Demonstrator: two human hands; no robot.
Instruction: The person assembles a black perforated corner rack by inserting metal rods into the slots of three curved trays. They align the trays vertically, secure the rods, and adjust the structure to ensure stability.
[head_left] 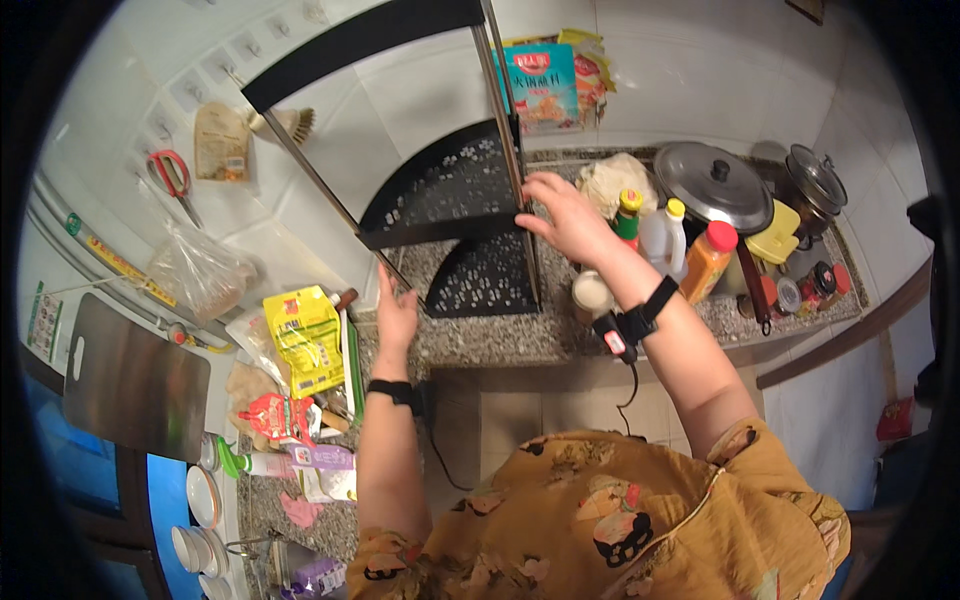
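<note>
A black corner rack (425, 229) with curved, patterned shelves and metal posts stands in the counter's corner. My right hand (568, 218) is at its right-hand posts, thumb and fingers closed on the edge around the middle shelf. Lower down, my left hand (396, 318) touches the left post, its fingers pointing up and apart. The far sides of the fingers on both hands are partly hidden. A jar with a pale lid (592, 291) stands just below my right forearm.
Right of the rack are a lidded pan (712, 187), an orange bottle (708, 262), a white jug (662, 240) and a small pot (812, 185). A yellow packet (303, 340) lies left. Red-handled scissors (170, 177) and a brush (290, 124) hang on the wall. A cutting board (138, 380) stands far left.
</note>
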